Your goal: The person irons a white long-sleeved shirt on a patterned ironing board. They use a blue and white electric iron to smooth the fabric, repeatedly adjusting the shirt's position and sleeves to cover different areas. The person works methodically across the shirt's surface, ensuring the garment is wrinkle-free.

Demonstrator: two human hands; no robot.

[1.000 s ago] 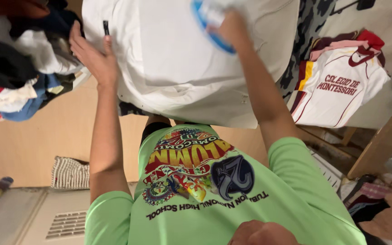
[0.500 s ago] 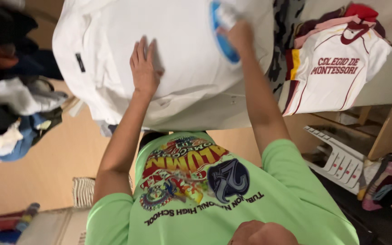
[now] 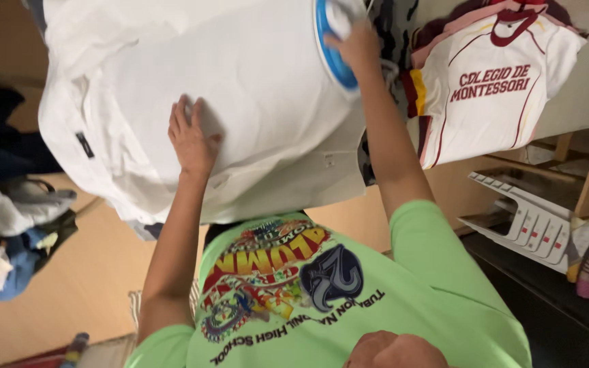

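A white garment (image 3: 240,82) is spread over a padded board whose surface is almost wholly covered by the cloth. The left hand (image 3: 191,140) is laid flat on the garment near the board's near edge, fingers stretched out and released, nothing being grasped; the cloth is pressed down under the palm. A small dark label (image 3: 84,144) is seen on the cloth toward the board's left edge, well apart from that hand. The right hand (image 3: 357,48) is closed around the handle of an iron (image 3: 335,37) with a blue and white body, held at the board's far right corner, its flat side against the garment. How tightly the handle is clenched cannot be told, since the fingers are partly hidden behind the iron.

Past the board's right edge, a white sports shirt with dark red trim and lettering (image 3: 492,88) is laid out on a pale surface, with other folded garments under it. Below that, a white plastic rack (image 3: 526,218) is seen. To the left of the board, a heap of mixed clothes (image 3: 8,232) lies in dark, blue and white colours. The person's green printed shirt (image 3: 322,300) fills the lower middle of the view.
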